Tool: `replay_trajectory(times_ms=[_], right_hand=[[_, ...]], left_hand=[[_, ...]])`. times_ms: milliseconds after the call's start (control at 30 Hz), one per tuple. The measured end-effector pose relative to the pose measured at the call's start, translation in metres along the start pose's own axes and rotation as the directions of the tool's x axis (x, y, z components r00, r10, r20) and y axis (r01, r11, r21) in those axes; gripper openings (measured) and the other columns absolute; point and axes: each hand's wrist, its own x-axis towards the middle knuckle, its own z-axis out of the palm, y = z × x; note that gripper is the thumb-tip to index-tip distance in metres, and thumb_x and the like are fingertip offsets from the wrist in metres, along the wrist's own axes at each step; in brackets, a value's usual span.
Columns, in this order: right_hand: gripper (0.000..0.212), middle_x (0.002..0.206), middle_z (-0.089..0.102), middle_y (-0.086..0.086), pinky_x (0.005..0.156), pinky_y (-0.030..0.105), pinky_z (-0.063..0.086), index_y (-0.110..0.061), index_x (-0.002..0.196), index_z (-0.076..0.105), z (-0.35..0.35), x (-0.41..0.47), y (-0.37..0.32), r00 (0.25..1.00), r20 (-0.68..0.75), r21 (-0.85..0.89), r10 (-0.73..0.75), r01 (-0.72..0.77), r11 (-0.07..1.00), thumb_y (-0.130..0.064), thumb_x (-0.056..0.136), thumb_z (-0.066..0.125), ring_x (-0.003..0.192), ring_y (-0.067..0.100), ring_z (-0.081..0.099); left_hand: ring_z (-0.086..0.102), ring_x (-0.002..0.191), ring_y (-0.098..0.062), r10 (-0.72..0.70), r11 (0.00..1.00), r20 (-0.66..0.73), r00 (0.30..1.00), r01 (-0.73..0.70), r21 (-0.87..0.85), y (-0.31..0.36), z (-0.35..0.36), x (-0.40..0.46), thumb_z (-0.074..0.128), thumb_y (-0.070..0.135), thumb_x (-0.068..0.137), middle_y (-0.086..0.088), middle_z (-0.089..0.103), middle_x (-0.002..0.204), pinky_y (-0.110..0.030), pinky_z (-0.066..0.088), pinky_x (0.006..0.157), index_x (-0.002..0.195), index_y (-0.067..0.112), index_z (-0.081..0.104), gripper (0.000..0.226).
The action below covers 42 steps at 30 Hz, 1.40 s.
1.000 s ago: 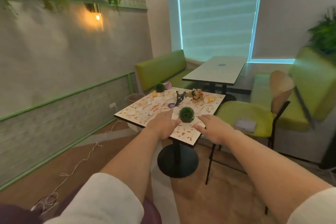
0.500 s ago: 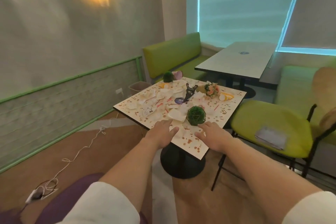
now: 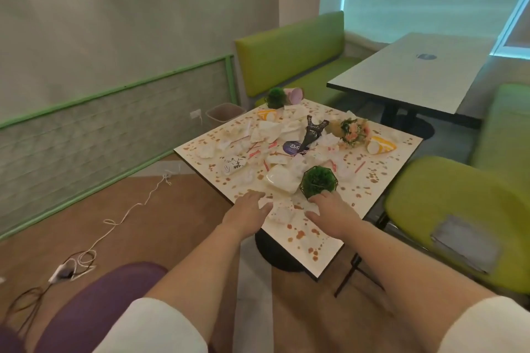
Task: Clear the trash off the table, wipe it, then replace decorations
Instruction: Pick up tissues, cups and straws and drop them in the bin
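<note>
Over table (image 3: 381, 180), both hands flat.

Speckled table (image 3: 370, 198) under crumpled napkins (image 3: 282, 180), straws (image 3: 360, 167), decorations (image 3: 319, 182)

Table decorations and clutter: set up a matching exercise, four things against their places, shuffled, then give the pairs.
Things:
1. green ball plant
2. flower bouquet
3. pink pot
4. black tower figurine

Places:
A. tipped over at the far corner of the table
B. near edge, just ahead of the right hand
C. middle of the table, among crumpled tissues
D. right of the figurine, lying on its side

Pairs: 1-B, 2-D, 3-A, 4-C
</note>
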Motion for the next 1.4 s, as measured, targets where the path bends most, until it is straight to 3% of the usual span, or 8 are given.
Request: replay_trajectory(times_ms=[100, 367, 700, 900, 1100, 1200, 1300, 1400], right_hand=[[0.049, 0.135, 0.050, 0.003, 0.102, 0.037, 0.039, -0.023, 0.139, 0.048, 0.007, 0.024, -0.002, 0.999, -0.035, -0.052, -0.028, 0.026, 0.998, -0.049, 0.098, 0.045, 0.123, 0.025, 0.042], [0.043, 0.127, 0.050, -0.005, 0.098, 0.036, 0.026, -0.031, 0.137, 0.048, 0.024, 0.093, -0.003, 0.990, -0.136, -0.020, 0.026, -0.029, 0.999, -0.044, 0.097, 0.046, 0.118, 0.021, 0.039], [0.048, 0.137, 0.046, 0.000, 0.109, 0.034, 0.028, -0.024, 0.143, 0.044, 0.054, 0.189, -0.029, 0.996, -0.082, 0.057, 0.039, -0.035, 0.998, -0.032, 0.096, 0.053, 0.128, 0.022, 0.039], [0.061, 0.145, 0.038, 0.005, 0.110, 0.030, 0.030, -0.013, 0.149, 0.034, 0.069, 0.221, -0.037, 0.991, -0.041, 0.223, 0.128, -0.116, 0.968, -0.025, 0.094, 0.058, 0.132, 0.022, 0.034], [0.066, 0.152, 0.030, 0.004, 0.111, 0.030, 0.031, -0.013, 0.153, 0.026, 0.074, 0.232, -0.034, 0.981, 0.010, 0.277, 0.194, -0.189, 0.942, -0.022, 0.095, 0.057, 0.139, 0.021, 0.026], [0.067, 0.153, 0.028, 0.003, 0.110, 0.028, 0.032, -0.014, 0.153, 0.025, 0.078, 0.232, -0.032, 0.982, 0.014, 0.273, 0.187, -0.183, 0.944, -0.022, 0.094, 0.056, 0.140, 0.020, 0.024], [0.069, 0.153, 0.028, 0.001, 0.110, 0.027, 0.034, -0.015, 0.153, 0.026, 0.082, 0.230, -0.031, 0.985, 0.002, 0.272, 0.173, -0.167, 0.948, -0.022, 0.093, 0.059, 0.141, 0.019, 0.025], [0.068, 0.151, 0.029, -0.001, 0.107, 0.029, 0.039, -0.018, 0.151, 0.030, 0.086, 0.226, -0.027, 0.984, -0.024, 0.276, 0.174, -0.161, 0.948, -0.021, 0.091, 0.061, 0.140, 0.019, 0.027]], left_hand=[[0.042, 0.133, -0.020, -0.012, 1.000, 0.034, 0.999, 0.012, -0.014, -0.012, 0.006, 0.028, 0.042, 0.049, 0.099, -0.002, 0.046, 0.145, -0.039, 0.035, 0.111, 0.144, 0.020, 0.044, 0.053], [0.054, 0.119, -0.014, -0.029, 0.991, 0.087, 0.996, 0.040, -0.125, -0.030, 0.017, 0.119, 0.044, 0.048, 0.098, 0.005, 0.057, 0.133, -0.042, 0.046, 0.099, 0.130, 0.025, 0.057, 0.041], [0.059, 0.102, -0.017, -0.083, 0.976, 0.212, 0.974, 0.122, -0.182, -0.063, 0.022, 0.223, 0.049, 0.042, 0.098, -0.001, 0.044, 0.132, -0.032, 0.050, 0.081, 0.136, 0.021, 0.046, 0.043], [0.064, 0.100, -0.024, -0.141, 0.915, 0.331, 0.933, 0.251, -0.316, -0.081, 0.034, 0.255, 0.050, 0.043, 0.094, -0.003, 0.054, 0.126, -0.044, 0.055, 0.088, 0.136, 0.021, 0.046, 0.048], [0.063, 0.076, -0.017, -0.100, 0.889, 0.411, 0.906, 0.267, -0.372, -0.081, 0.039, 0.267, 0.052, 0.038, 0.096, 0.005, 0.063, 0.094, -0.040, 0.056, 0.080, 0.100, 0.025, 0.057, 0.014], [0.058, 0.068, -0.016, -0.100, 0.900, 0.423, 0.901, 0.263, -0.348, -0.081, 0.040, 0.268, 0.056, 0.035, 0.094, 0.000, 0.061, 0.078, -0.040, 0.055, 0.076, 0.081, 0.023, 0.055, 0.018], [0.051, 0.061, -0.017, -0.117, 0.876, 0.438, 0.891, 0.300, -0.377, -0.077, 0.037, 0.270, 0.058, 0.035, 0.094, -0.002, 0.056, 0.072, -0.032, 0.047, 0.063, 0.079, 0.014, 0.055, 0.025], [0.055, 0.064, -0.016, -0.151, 0.800, 0.452, 0.879, 0.377, -0.466, -0.073, 0.028, 0.271, 0.055, 0.038, 0.097, -0.004, 0.061, 0.083, -0.028, 0.048, 0.058, 0.094, 0.014, 0.060, 0.025]])
